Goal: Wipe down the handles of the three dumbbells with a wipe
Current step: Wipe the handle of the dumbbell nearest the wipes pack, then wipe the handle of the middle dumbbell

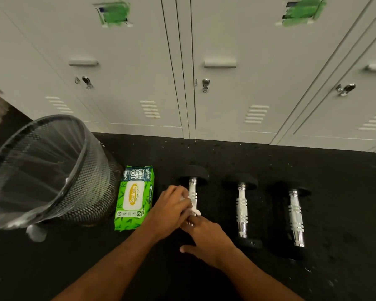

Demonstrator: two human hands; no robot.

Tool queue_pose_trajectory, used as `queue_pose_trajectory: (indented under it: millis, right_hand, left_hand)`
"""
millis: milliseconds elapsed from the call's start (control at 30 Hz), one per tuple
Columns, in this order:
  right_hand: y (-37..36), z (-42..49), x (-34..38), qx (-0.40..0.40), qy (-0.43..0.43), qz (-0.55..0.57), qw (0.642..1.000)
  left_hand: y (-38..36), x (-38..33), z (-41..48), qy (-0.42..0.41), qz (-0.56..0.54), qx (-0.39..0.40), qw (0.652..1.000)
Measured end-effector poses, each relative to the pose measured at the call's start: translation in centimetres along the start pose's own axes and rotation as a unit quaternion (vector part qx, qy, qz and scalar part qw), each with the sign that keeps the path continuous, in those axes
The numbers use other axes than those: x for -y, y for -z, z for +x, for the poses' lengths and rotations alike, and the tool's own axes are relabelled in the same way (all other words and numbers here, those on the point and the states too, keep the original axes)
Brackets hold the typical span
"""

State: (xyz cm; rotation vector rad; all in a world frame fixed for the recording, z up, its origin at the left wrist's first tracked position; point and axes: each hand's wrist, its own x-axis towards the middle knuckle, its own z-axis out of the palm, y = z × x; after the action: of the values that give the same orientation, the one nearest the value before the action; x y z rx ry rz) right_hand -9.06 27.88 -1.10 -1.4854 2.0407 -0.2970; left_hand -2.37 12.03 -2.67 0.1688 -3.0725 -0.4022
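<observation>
Right hand [206, 240] spread on near dumbbell [193, 192] end, left hand [172, 209] pinching wipe [194, 210] on lengthwise-away handle

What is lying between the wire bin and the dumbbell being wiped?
A green pack of wipes lies flat on the floor between the mesh bin and the left dumbbell, seen in the head view.

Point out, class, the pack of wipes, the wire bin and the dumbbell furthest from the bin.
pack of wipes [133, 197]: head view, on its white and yellow label.
wire bin [83, 148]: head view, on its rim at the right.
dumbbell furthest from the bin [295, 216]: head view, on its chrome handle.
</observation>
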Motion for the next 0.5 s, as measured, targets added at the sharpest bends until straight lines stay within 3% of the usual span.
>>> queue_pose_trajectory:
  millis: [133,333,400,500]
  right_hand:
    - [3.0,-0.7,-0.3,-0.077,0.010,-0.069,0.995]
    - [8.2,-5.2,-3.0,-0.144,-0.045,-0.109,0.983]
    - [10.2,-7.4,-4.1,-0.166,-0.073,-0.100,0.978]
    - [13.4,-10.6,-5.2,-0.195,-0.114,-0.075,0.971]
  left_hand:
    - [2.9,-0.7,1.0,0.046,0.020,-0.095,0.994]
    - [8.1,-3.8,3.3,0.065,0.103,-0.124,0.985]
    - [9.8,-5.9,4.8,0.080,0.085,-0.116,0.986]
    - [12.1,-9.7,7.4,0.129,-0.028,-0.067,0.989]
